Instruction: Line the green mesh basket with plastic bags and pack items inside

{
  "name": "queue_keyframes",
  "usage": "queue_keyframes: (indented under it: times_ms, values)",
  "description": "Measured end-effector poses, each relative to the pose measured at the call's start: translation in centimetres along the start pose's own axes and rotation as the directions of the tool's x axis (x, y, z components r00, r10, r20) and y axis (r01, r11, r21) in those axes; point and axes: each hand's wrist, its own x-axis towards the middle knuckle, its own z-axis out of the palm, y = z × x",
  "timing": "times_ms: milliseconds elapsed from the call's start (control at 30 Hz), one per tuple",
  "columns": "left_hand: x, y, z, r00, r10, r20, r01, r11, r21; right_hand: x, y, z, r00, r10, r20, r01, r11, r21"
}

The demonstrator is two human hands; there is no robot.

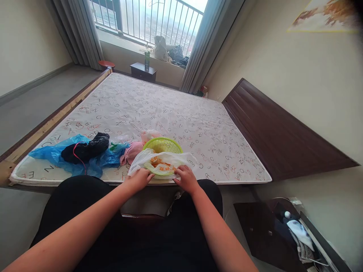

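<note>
Both hands, left hand point(141, 177) and right hand point(185, 178), set apart, pinch the near edge of a translucent white plastic bag point(161, 161) lying crosswise just ahead, against the green woven plastic basket point(162, 145), on the letter-printed mattress point(176, 117).

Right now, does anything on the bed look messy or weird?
Yes. Crumpled blue plastic bags and a black bag lie heaped at the bare letter-printed mattress edge. Both hands grip a white plastic bag by a green basket.
</note>
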Motion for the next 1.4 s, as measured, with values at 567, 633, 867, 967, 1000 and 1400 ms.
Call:
queue_keyframes:
  times_ms: [567, 633, 867, 967, 1000, 1400]
  values:
    - [0.91, -0.92, 0.43, 1.000, 0.008, -0.002, -0.008, 0.995, -0.104, 0.12, 0.50, 0.46, 0.999, 0.003, -0.033, -0.001, 0.998, 0.059]
    - [0.98, -0.99, 0.49, 1.000, 0.019, -0.015, -0.020, 0.994, -0.107, 0.10, 0.52, 0.47, 1.000, 0.006, -0.031, -0.004, 0.998, 0.062]
    - [1.05, -1.14, 0.54, 0.999, 0.037, -0.008, -0.037, 0.994, -0.102, 0.12, 0.48, 0.36, 0.999, -0.001, -0.040, 0.005, 0.996, 0.090]
    - [1.03, -0.99, 0.33, 0.999, 0.030, 0.015, -0.028, 0.992, -0.119, 0.14, 0.60, 0.50, 0.998, -0.010, -0.055, 0.015, 0.996, 0.091]
    - [1.01, -0.94, 0.27, 1.000, 0.024, 0.018, -0.021, 0.992, -0.125, 0.15, 0.65, 0.57, 0.998, -0.012, -0.059, 0.018, 0.996, 0.092]
    - [1.12, -1.07, 0.51, 1.000, -0.017, 0.012, 0.019, 0.987, -0.159, 0.08, 0.85, 0.69, 0.994, -0.037, -0.098, 0.050, 0.990, 0.135]
